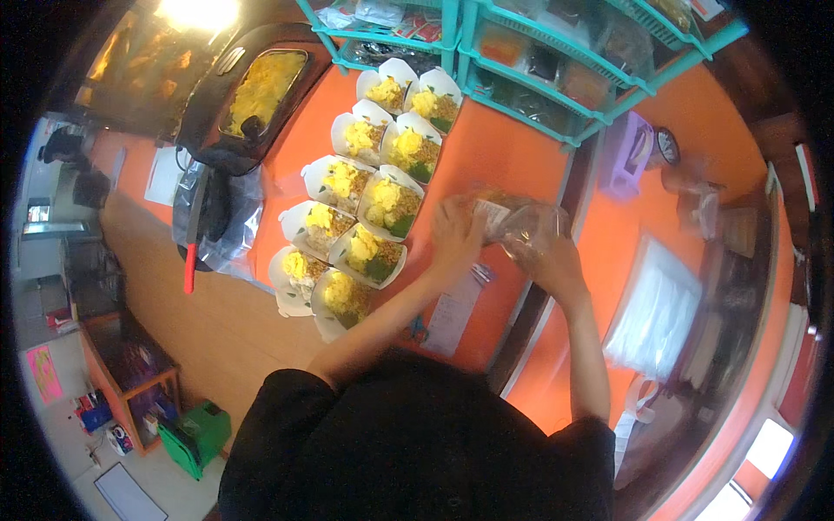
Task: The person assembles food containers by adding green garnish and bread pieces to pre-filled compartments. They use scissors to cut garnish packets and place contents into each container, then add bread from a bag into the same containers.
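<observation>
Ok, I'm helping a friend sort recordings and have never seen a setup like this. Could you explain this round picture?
There's no machine here, just a person in a black shirt working with bare hands. A fisheye camera on their head looks down, so straight edges bend near the rim. Left in the picture is the person's left.

On the orange tabletop, left of the hands, open white boxes of food stand in two columns. Beyond them are a tray of yellow food and teal racks.

The left hand and right hand are both on a clear plastic package. Blur hides what it contains.
</observation>
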`<action>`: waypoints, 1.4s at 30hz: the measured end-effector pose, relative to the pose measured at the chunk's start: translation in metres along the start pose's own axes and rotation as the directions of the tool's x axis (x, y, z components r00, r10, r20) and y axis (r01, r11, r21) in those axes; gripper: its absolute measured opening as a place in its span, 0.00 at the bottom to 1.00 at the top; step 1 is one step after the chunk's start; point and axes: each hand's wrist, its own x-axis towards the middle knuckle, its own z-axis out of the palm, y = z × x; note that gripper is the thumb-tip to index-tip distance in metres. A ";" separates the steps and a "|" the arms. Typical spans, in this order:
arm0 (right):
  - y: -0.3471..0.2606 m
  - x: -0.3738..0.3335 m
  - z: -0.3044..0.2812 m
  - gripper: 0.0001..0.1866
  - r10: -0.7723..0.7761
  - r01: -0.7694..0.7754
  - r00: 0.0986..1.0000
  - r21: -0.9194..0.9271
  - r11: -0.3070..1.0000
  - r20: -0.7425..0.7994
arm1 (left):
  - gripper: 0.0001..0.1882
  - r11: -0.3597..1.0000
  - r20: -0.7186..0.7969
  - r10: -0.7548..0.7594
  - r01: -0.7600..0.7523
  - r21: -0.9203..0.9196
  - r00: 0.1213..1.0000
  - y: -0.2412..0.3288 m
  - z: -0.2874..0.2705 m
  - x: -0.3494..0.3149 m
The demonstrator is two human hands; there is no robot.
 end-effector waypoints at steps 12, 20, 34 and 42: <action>-0.019 -0.055 -0.082 0.20 0.451 -0.372 0.888 0.712 0.595 0.087 | 0.39 0.169 0.624 0.080 0.606 -0.777 0.778 -0.018 -0.017 0.015; -0.047 -0.038 -0.076 0.15 0.605 -0.428 0.766 0.874 0.228 0.218 | 0.37 0.374 0.378 0.116 0.312 -0.874 0.919 0.016 -0.102 0.026; -0.132 -0.023 -0.104 0.08 0.303 -0.195 0.949 0.581 0.790 -0.093 | 0.42 0.193 0.673 -0.059 0.670 -0.717 0.737 -0.038 -0.194 0.013; -0.198 0.021 -0.047 0.15 0.224 -0.158 0.974 0.617 0.771 -0.030 | 0.42 0.282 0.696 -0.001 0.668 -0.688 0.718 -0.092 -0.268 0.001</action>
